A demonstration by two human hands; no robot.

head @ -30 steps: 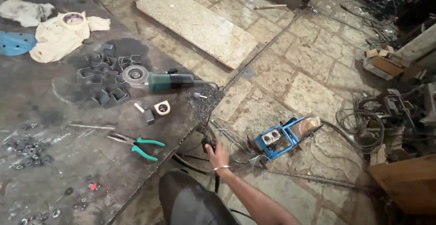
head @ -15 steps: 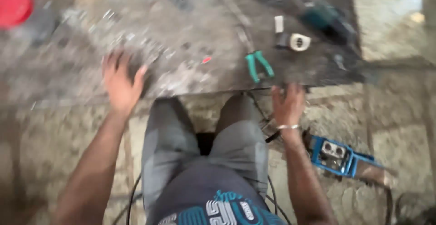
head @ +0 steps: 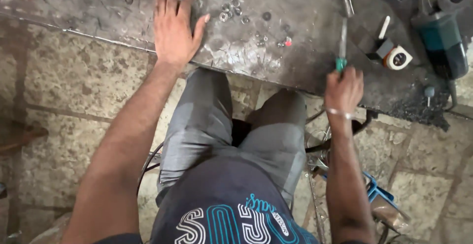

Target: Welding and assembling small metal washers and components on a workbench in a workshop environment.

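The right hand is closing its grip on the green-handled pliers lying on the counter, while the left hand is resting flat and open beside the washers, so lifting likely needs a firmer hold.

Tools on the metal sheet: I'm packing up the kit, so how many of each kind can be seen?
Green-handled pliers, in the right hand: 1
Angle grinder: 1
Small tape measure: 1
Total: 3
The left hand lies flat beside loose washers, too blurred to count.
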